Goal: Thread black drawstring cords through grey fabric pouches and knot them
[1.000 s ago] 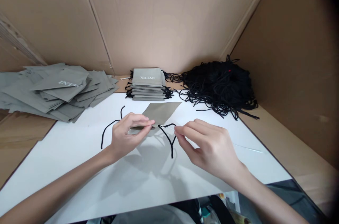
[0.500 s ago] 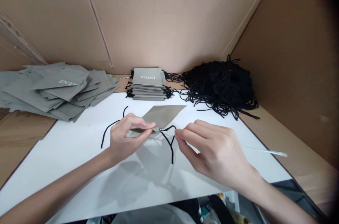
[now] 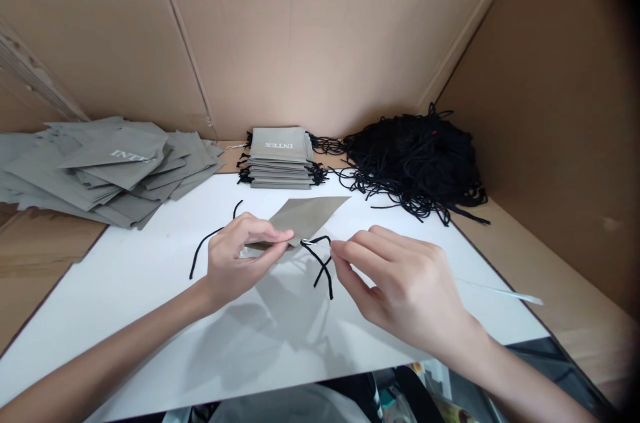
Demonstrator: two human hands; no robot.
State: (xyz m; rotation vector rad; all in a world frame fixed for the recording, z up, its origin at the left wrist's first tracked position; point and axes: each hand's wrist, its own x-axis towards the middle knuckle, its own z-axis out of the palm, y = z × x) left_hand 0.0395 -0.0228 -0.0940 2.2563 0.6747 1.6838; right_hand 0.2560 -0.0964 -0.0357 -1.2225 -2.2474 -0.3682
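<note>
Walling in the white tabletop (image 3: 150, 263) at the back and sides, brown cardboard (image 3: 340, 30) makes a kind of booth. Along the far side I see a loose pile of grey pouches (image 3: 100, 170) on the left, a neat stack of pouches (image 3: 281, 150) in the middle, and a tangled heap of black cords (image 3: 415, 156) on the right. Bare white surface shows between the hands and the near edge, and out towards both slanting side edges. A pale strip (image 3: 527, 298) pokes over the right edge. In the centre, just short of the stack, is a single grey pouch (image 3: 305, 216), its near edge pinched between the thumb and fingertips of the left hand (image 3: 243, 253). The right hand (image 3: 400, 270) has thumb and forefinger closed on a black cord (image 3: 323, 270), whose ends cross and dangle; a small shiny tip (image 3: 309, 242) catches it beside the pouch's corner. Past the left hand, another length of cord (image 3: 200, 246) curves out.
</note>
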